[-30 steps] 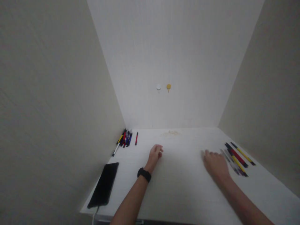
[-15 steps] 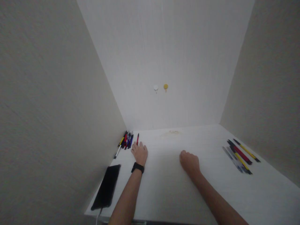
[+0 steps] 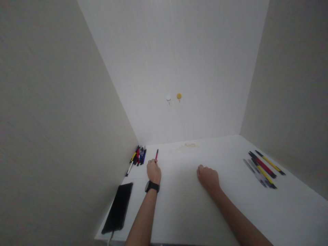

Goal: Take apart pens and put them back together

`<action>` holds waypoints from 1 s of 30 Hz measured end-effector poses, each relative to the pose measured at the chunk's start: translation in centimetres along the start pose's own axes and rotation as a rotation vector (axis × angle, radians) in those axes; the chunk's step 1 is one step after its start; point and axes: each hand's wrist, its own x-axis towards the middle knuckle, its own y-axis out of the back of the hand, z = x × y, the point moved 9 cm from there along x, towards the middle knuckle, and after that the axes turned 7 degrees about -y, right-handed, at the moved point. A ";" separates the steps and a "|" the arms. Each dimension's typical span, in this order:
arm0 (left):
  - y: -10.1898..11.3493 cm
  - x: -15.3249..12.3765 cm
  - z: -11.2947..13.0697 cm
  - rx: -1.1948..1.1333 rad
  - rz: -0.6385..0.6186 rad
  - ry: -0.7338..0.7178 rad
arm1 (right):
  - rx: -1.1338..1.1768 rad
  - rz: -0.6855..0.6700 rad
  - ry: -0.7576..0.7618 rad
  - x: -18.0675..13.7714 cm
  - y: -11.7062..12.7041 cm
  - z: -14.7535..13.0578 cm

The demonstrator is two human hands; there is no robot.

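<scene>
My left hand point(image 3: 154, 171), with a black watch on its wrist, pinches a red pen point(image 3: 156, 154) whose dark tip points toward the back wall. To its left, against the side wall, lies a bunch of pens point(image 3: 138, 155) in red, blue, yellow and black, with a white pen point(image 3: 130, 168) just in front. My right hand point(image 3: 208, 176) rests on the white tabletop point(image 3: 179, 205) as a closed fist, and nothing shows sticking out of it. Farther right, several pens point(image 3: 263, 168) lie side by side, yellow, red and clear ones with dark ends.
A black phone or tablet point(image 3: 118, 207) with a white cable point(image 3: 110, 236) lies at the front left corner. White walls close in the back and both sides. A white hook point(image 3: 168, 98) and a yellow hook point(image 3: 179, 96) are on the back wall, above a brownish stain point(image 3: 190, 145).
My left hand has gone from spread fingers over the red pen to a pinch on it. The pen has shifted slightly right. My right hand has stayed in place.
</scene>
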 end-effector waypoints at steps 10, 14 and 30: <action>-0.4 -0.2 -0.5 -0.068 -0.002 0.018 | -0.021 -0.029 0.028 0.0 -0.3 -0.2; -1.2 0.1 -0.8 -0.375 0.040 0.040 | 0.033 -0.044 0.115 0.0 -0.3 -1.0; -4.7 -4.7 11.4 -0.980 -0.605 -0.400 | 1.380 -0.289 0.125 1.6 -0.6 -0.6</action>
